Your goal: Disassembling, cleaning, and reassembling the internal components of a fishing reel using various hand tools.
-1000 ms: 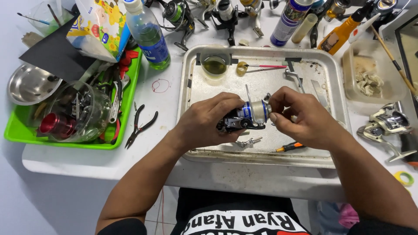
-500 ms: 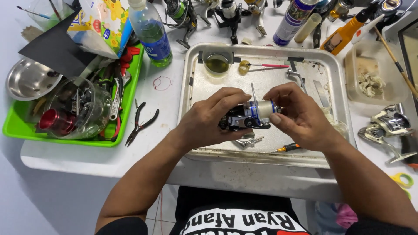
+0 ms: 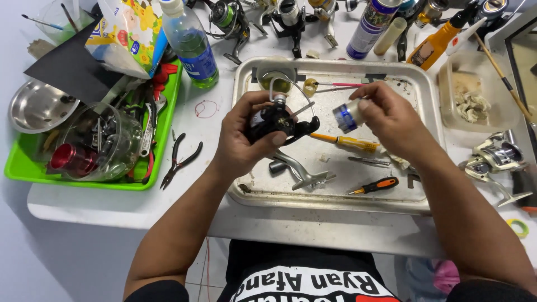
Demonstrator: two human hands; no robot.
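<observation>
Far left on the white table sits a green tray [image 3: 22,168] crowded with tools, a steel bowl [image 3: 33,106] and a clear jar [image 3: 106,140], with a bright printed packet [image 3: 126,39] in yellow, white and blue leaning over its back edge. Just right of it stands a clear bottle [image 3: 190,47] with a blue label, and black pliers [image 3: 179,159] lie on the bare tabletop. Over the metal tray [image 3: 425,100] the left hand [image 3: 240,140] is clenched around a black fishing reel body [image 3: 274,120], its wire bail arching above the fingers. Apart from it, to the right, the right hand [image 3: 391,120] pinches a silver and blue spool [image 3: 347,114] by its fingertips. A yellow-handled screwdriver [image 3: 349,142] lies below the spool, an orange-handled one [image 3: 375,185] nearer the front rim. A blue and white spray can [image 3: 369,28] and an orange bottle [image 3: 430,47] stand behind the tray.
</observation>
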